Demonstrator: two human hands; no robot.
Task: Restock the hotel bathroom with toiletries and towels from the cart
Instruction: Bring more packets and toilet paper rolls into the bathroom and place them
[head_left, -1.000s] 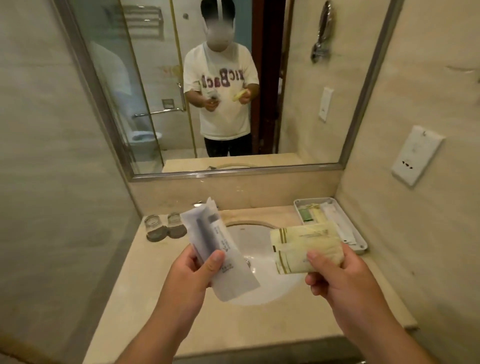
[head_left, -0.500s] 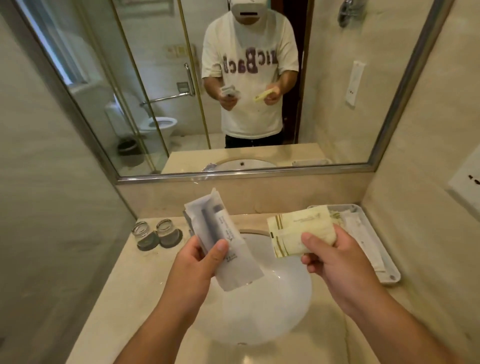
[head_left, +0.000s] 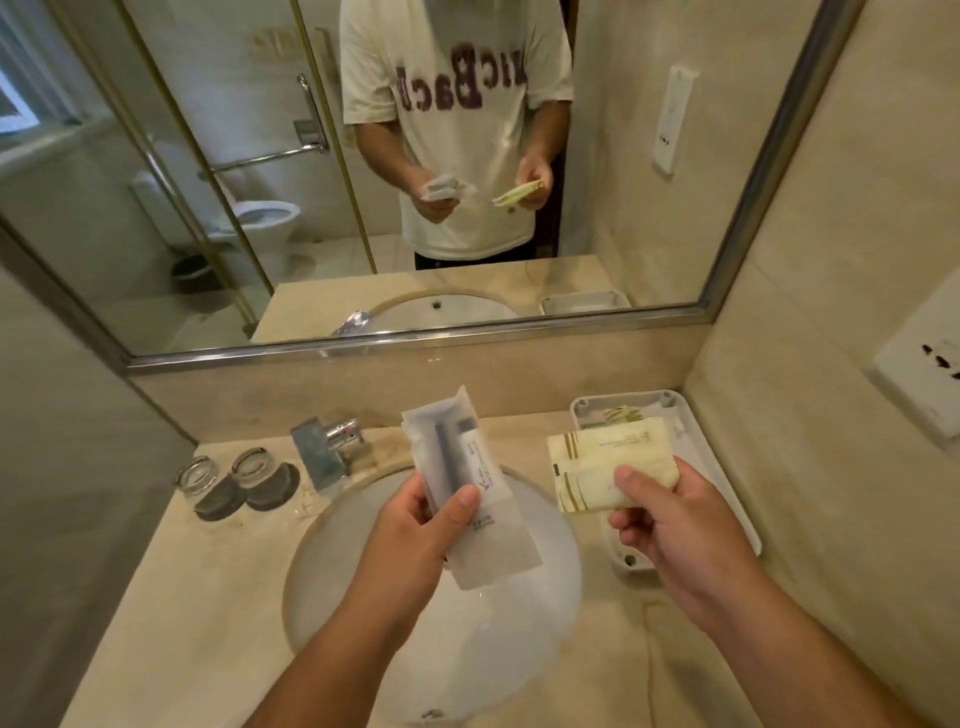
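Note:
My left hand pinches a translucent white dental kit packet with a dark toothbrush and small tube inside, held over the white sink basin. My right hand grips two cream toiletry packets with olive stripes, held just left of the white amenity tray on the counter's right side. The tray holds a few packets at its far end.
Two upturned glasses on dark coasters stand on the beige counter at the left. A chrome faucet sits behind the basin. A wide mirror covers the wall ahead. A wall socket is at the right.
I have stepped closer and looked further down, so the basin and tray fill more of the view. Both hands keep their packets and hold the same poses.

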